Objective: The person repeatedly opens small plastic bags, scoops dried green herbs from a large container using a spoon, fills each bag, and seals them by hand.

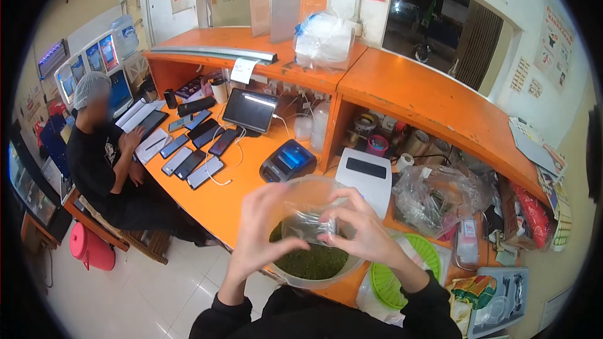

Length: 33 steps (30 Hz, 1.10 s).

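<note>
Both of my hands are raised over a round translucent tub [314, 263] with green, finely chopped contents. Between them is a small clear plastic bag [308, 225]. My right hand [361, 223] has its fingers closed on the bag's right side. My left hand [264, 223] is at the bag's left, thumb pointing inward; its upper fingers are smeared by motion, so its hold cannot be made out. A green slotted lid [408, 270] lies right of the tub, partly under my right forearm.
A white device [364, 182] and a black card terminal [287, 160] stand behind the tub. Phones [191, 150] and a tablet [248, 112] are at the left. A seated person [103, 138] is farther left. A crumpled plastic bag [433, 201] and a grey tray [499, 301] are right.
</note>
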Tool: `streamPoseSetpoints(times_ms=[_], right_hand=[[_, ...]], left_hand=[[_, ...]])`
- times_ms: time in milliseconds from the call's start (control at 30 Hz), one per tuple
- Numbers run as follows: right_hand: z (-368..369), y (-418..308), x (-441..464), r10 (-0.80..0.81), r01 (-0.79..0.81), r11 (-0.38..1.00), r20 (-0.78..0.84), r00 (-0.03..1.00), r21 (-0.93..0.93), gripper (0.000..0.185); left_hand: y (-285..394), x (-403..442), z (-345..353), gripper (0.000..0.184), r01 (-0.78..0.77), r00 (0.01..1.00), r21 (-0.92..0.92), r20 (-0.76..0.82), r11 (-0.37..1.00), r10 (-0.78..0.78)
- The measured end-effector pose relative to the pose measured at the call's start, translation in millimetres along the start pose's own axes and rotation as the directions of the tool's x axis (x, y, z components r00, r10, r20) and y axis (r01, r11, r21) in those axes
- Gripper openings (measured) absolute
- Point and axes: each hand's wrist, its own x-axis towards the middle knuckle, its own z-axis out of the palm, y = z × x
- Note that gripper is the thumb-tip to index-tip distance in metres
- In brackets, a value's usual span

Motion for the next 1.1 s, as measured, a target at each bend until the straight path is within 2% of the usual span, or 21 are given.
streamPoseSetpoints(times_ms=[33, 67, 133, 233, 267, 367, 433, 533, 567, 600, 667, 700, 733, 800, 900, 933, 1000, 1033, 1100], right_hand=[[2, 2, 5, -0.101, 0.101, 0.992, 0.008, 0.995, -0.074, 0.023], [6, 3, 11, -0.198, 0.2, 0.969, 0.029, 0.98, -0.143, 0.022], [12, 2, 19, -0.135, 0.138, 0.99, 0.076, 0.988, -0.035, 0.02], [16, 8, 31, -0.058, 0.044, 0.996, 0.174, 0.983, 0.083, 0.019], [19, 11, 35, -0.066, 0.048, 0.995, 0.198, 0.978, 0.092, 0.019], [31, 19, 45, -0.077, 0.043, 0.991, 0.275, 0.958, 0.128, 0.017], [39, 19, 55, -0.075, 0.025, 0.987, 0.323, 0.943, 0.157, 0.014], [40, 26, 74, -0.166, 0.051, 0.931, 0.294, 0.941, 0.362, 0.011], [43, 29, 79, -0.01, -0.142, 0.833, 0.272, 0.962, 0.535, 0.011], [48, 36, 86, 0.135, -0.273, 0.792, 0.279, 0.951, 0.547, 0.01], [74, 86, 87, 0.212, -0.345, 0.92, 0.506, 0.836, 0.186, 0.015], [90, 107, 78, 0.245, -0.27, 0.961, 0.618, 0.747, -0.054, 0.018], [103, 124, 65, 0.308, -0.15, 0.949, 0.7, 0.644, -0.278, 0.021], [115, 147, 27, 0.204, 0.23, 0.848, 0.694, 0.691, -0.478, 0.021], [122, 154, 25, 0.208, 0.251, 0.863, 0.761, 0.615, -0.439, 0.016], [120, 152, 30, 0.29, 0.152, 0.881, 0.763, 0.577, -0.449, 0.014], [114, 143, 45, 0.431, -0.046, 0.882, 0.766, 0.477, -0.468, 0.013], [107, 140, 41, 0.362, -0.04, 0.899, 0.688, 0.629, -0.437, 0.008], [94, 124, 37, 0.1, 0.312, 0.788, 0.61, 0.786, -0.531, 0.011]], left_hand=[[10, 4, 1, 0.075, -0.012, 0.995, -0.055, 0.094, 0.998, 0.017], [10, 5, 5, 0.074, -0.026, 0.99, -0.034, 0.135, 0.999, 0.031], [5, 4, 11, 0.071, -0.059, 0.975, 0.007, 0.214, 0.998, 0.056], [-4, -4, 14, 0.066, 0.019, 0.982, 0.017, 0.186, 1.0, -0.022], [-6, -7, 14, 0.067, 0.037, 0.983, 0.035, 0.18, 0.999, -0.042], [-18, -18, 16, 0.066, 0.193, 0.974, -0.081, 0.141, 0.978, -0.18], [-23, -21, 12, 0.063, 0.219, 0.972, -0.072, 0.1, 0.973, -0.212], [-35, -31, 1, 0.061, 0.279, 0.959, -0.138, -0.003, 0.95, -0.282], [-40, -36, -4, 0.063, 0.289, 0.952, -0.19, -0.046, 0.938, -0.302], [-47, -43, -9, 0.065, 0.295, 0.942, -0.24, -0.088, 0.925, -0.324], [-55, -65, -14, 0.072, 0.269, 0.876, -0.582, -0.184, 0.767, -0.446], [-53, -73, -15, 0.075, 0.225, 0.815, -0.733, -0.219, 0.642, -0.536], [-50, -81, -16, 0.078, 0.152, 0.747, -0.855, -0.23, 0.497, -0.624], [-52, -97, -23, 0.081, 0.074, 0.71, -0.924, -0.214, 0.374, -0.671], [-62, -119, -32, 0.083, -0.041, 0.706, -0.985, -0.146, 0.167, -0.693], [-65, -125, -33, 0.082, -0.074, 0.714, -0.993, -0.119, 0.095, -0.69], [-67, -132, -33, 0.079, -0.042, 0.686, -0.994, -0.101, 0.1, -0.721], [-67, -135, -33, 0.079, -0.024, 0.662, -0.994, -0.096, 0.107, -0.743], [-69, -140, -31, 0.078, -0.003, 0.636, -0.994, -0.087, 0.11, -0.767]])
